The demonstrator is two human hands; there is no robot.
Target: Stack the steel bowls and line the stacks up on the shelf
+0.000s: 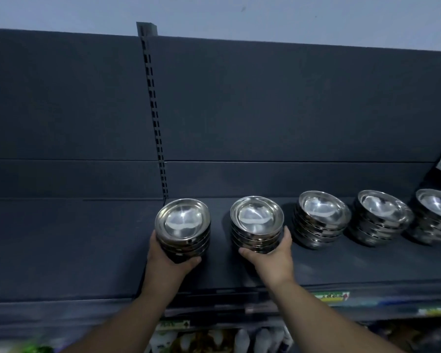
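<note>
So you're sitting in the lining-up step right now, I reckon, with the stacking itself looking done. Taking the slotted upright (154, 118) on the back panel as the marker: your left hand (168, 258) is gripping the first stack (183, 221) just right of the upright's foot, fingers curling round its lower bowls from the near side. Can't tell if that stack is resting on the shelf (61, 245) or hanging a touch above it.

One spot further right of the upright, your right hand (273, 261) is wrapping the second stack (256, 220) the same way, thumb on one flank and fingers on the other. Its top bowl is looking a bit askew in the nest.

Further right again, the third stack (321, 215), fourth stack (382, 212) and fifth stack (435, 207) are standing free, untouched, with a gap after each.

Every stack is pointing mouth-up, long axis running vertical, and the row is running along the shelf away from the upright.

Next move, I'd guess: you're going to be nudging both held stacks into line with those three, matching the gaps, keeping them upright so nothing slides off, then letting go.
</note>
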